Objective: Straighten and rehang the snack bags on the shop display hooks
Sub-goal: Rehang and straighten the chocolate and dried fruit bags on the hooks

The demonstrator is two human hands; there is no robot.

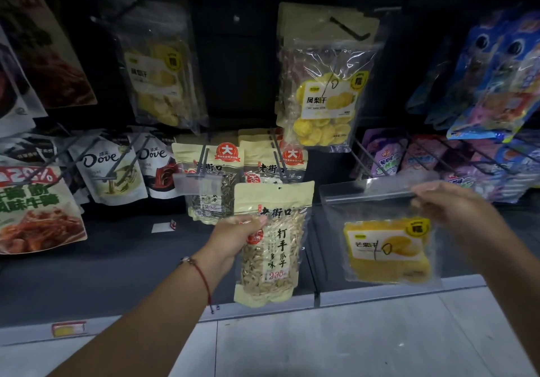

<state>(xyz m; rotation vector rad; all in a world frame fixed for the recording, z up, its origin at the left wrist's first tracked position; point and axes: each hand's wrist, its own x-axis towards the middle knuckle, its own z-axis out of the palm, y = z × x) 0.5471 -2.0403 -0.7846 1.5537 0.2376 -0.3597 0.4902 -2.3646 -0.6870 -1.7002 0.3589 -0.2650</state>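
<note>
My left hand grips a beige bag of sunflower seeds by its left edge, upright, off any hook. My right hand pinches the top right corner of a clear bag of yellow dried mango, held level in front of the lower shelf. Above them a clear bag of dried pineapple hangs on a black hook. More beige seed bags hang on hooks just behind the one I hold.
Two Dove pouches hang at the left, beside a green and red snack bag. Purple and blue packets fill the right hooks. A dark shelf ledge runs below, with pale floor beneath.
</note>
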